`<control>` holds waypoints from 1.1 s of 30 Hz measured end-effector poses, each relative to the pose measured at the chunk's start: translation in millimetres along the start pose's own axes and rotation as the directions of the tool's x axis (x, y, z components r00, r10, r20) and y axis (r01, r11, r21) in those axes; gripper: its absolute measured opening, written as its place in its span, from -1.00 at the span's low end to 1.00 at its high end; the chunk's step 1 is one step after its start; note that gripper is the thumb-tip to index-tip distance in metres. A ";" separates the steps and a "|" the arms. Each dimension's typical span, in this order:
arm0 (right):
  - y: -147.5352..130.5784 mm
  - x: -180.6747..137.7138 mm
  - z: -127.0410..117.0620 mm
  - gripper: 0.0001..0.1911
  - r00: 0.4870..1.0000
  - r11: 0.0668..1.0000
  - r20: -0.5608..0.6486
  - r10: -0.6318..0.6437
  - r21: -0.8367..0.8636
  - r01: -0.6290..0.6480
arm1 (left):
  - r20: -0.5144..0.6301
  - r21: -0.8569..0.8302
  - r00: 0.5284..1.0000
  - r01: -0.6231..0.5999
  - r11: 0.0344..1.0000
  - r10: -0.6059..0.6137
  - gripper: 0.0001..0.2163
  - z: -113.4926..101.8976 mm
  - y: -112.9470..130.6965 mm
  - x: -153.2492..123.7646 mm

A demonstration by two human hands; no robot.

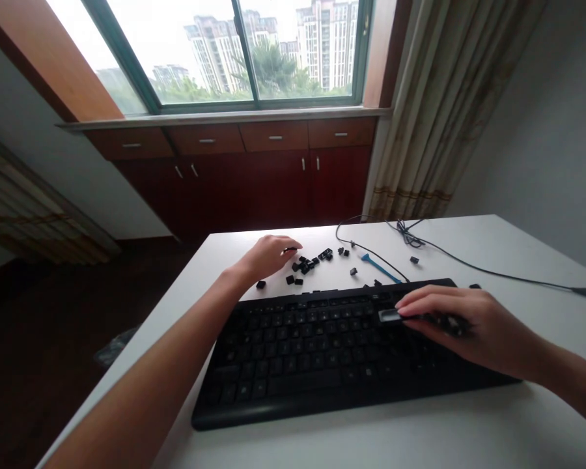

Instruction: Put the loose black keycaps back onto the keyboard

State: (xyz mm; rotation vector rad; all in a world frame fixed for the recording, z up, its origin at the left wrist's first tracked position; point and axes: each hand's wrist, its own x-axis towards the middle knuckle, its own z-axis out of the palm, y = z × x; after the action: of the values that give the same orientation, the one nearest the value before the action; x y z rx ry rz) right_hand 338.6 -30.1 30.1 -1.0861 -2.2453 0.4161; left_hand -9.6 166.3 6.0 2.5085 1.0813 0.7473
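- Left forearm (146,365) and right forearm (561,371) are bare and lie closest to the camera.
- Black keyboard (293,365) lies flat on white table (420,433). It seems light but stiff, so its long edge looks like the best place to hold.
- Right hand (456,322) is over the keyboard's upper right part. Its fingers are bent near small silver piece (389,316), but I cannot tell if they grip it.
- Left hand (266,257) rests on the table behind the keyboard. Its fingers are curved and seem to pinch small black keycap (289,249).
- Loose black keycaps (305,264) lie beside this hand. They seem light and slippery, better taken by their sides.
- Blue plastic tool (381,268) and black cable (488,273) lie farther back on the table.
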 end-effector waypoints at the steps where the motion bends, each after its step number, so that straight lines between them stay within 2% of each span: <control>1: -1.9 -3.4 3.0 -0.76 1.000 1.000 0.017 -0.009 0.017 0.009 | -0.029 -0.027 0.999 0.022 0.999 -0.023 -0.81 -2.0 3.9 -2.7; 3: -5.4 -7.8 7.7 -0.74 0.997 0.998 0.068 -0.022 0.053 0.019 | -0.096 -0.094 0.992 0.067 0.993 -0.076 -0.76 -6.6 14.6 -10.4; 5: -7.0 -10.4 10.4 -0.72 0.992 0.996 0.119 -0.044 0.083 0.034 | -0.154 -0.243 0.976 0.115 0.963 -0.155 -0.70 -11.9 29.6 -20.8; 6: -7.1 -11.3 11.2 -0.71 0.989 0.995 0.137 -0.056 0.089 0.044 | -0.150 -0.519 0.945 0.175 0.837 -0.290 -0.69 -14.7 38.3 -26.6; 7: -6.9 -12.1 11.7 -0.70 0.986 0.995 0.152 -0.067 0.087 0.054 | -0.094 -0.737 0.906 0.216 0.640 -0.413 -0.68 -17.5 47.5 -32.3; 8: -6.6 -12.7 12.0 -0.69 0.984 0.995 0.164 -0.076 0.077 0.064 | -0.038 -0.871 0.858 0.222 0.437 -0.512 -0.71 -20.2 56.9 -37.9; 10: -6.0 -13.4 12.2 -0.68 0.980 0.996 0.183 -0.083 0.038 0.077 | 0.095 -0.979 0.765 0.189 0.081 -0.637 -0.77 -24.7 74.6 -47.3; 11: -5.9 -13.5 12.2 -0.68 0.978 0.996 0.192 -0.084 0.017 0.082 | 0.166 -0.984 0.729 0.170 -0.059 -0.665 -0.78 -26.2 82.3 -51.0; 13: -6.0 -13.2 11.9 -0.69 0.975 0.996 0.205 -0.090 -0.010 0.094 | 0.278 -0.958 0.678 0.144 -0.249 -0.681 -0.76 -27.4 94.2 -56.2; 14: -6.1 -13.0 11.7 -0.69 0.973 0.995 0.212 -0.095 -0.012 0.100 | 0.319 -0.941 0.662 0.137 -0.309 -0.679 -0.75 -27.0 98.2 -58.0; 16: -6.2 -12.8 11.3 -0.69 0.970 0.994 0.221 -0.102 -0.001 0.105 | 0.372 -0.916 0.644 0.139 -0.376 -0.668 -0.73 -24.3 102.9 -61.4; 17: -6.1 -13.0 11.2 -0.69 0.971 0.995 0.216 -0.097 0.007 0.098 | 0.381 -0.913 0.645 0.151 -0.378 -0.662 -0.74 -22.2 104.1 -63.5; 18: -5.8 -13.4 11.2 -0.70 0.976 0.996 0.202 -0.087 0.016 0.085 | 0.371 -0.922 0.657 0.173 -0.347 -0.657 -0.75 -19.7 105.1 -66.0; 19: -5.4 -14.1 11.3 -0.71 0.982 0.997 0.178 -0.071 0.022 0.068 | 0.342 -0.938 0.679 0.208 -0.276 -0.650 -0.77 -17.0 106.3 -69.1; 20: -4.9 -14.9 11.5 -0.72 0.988 0.998 0.147 -0.054 0.029 0.050 | 0.295 -0.954 0.713 0.254 -0.157 -0.636 -0.80 -14.2 108.1 -72.6; 22: -4.1 -16.8 11.8 -0.75 0.994 0.999 0.110 -0.026 0.036 0.022 | 0.180 -0.911 0.812 0.350 0.217 -0.555 -0.83 -8.0 114.2 -80.5; 24: -4.1 -18.3 12.0 -0.77 0.993 0.999 0.120 -0.020 0.034 0.016 | 0.117 -0.691 0.910 0.363 0.625 -0.398 -0.80 -1.4 124.1 -87.5; 25: -4.4 -18.7 12.0 -0.77 0.990 0.999 0.136 -0.022 0.029 0.018 | 0.110 -0.548 0.944 0.320 0.773 -0.312 -0.80 2.2 130.1 -90.1; 26: -5.0 -18.9 11.9 -0.78 0.988 0.999 0.152 -0.027 0.023 0.024 | 0.108 -0.419 0.968 0.249 0.873 -0.225 -0.80 6.0 136.2 -91.8; 28: -6.7 -18.7 11.6 -0.78 0.984 0.999 0.171 -0.042 0.010 0.041 | 0.137 -0.250 0.988 0.105 0.963 -0.072 -0.79 14.8 148.0 -92.5; 30: -8.7 -17.8 11.1 -0.77 0.981 0.998 0.182 -0.061 -0.011 0.064 | 0.187 -0.175 0.981 -0.008 0.985 0.041 -0.76 24.4 157.7 -89.8; 33: -11.4 -16.5 10.4 -0.76 0.978 0.995 0.196 -0.075 -0.053 0.087 | 0.233 -0.115 0.962 -0.122 0.986 0.146 -0.72 38.2 167.7 -82.0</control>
State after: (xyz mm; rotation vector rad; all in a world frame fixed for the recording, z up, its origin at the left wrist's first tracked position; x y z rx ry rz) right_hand 333.1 -50.3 21.6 -1.0180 -2.4791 0.4377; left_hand 62.0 -9.3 25.2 2.5253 0.7789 0.5001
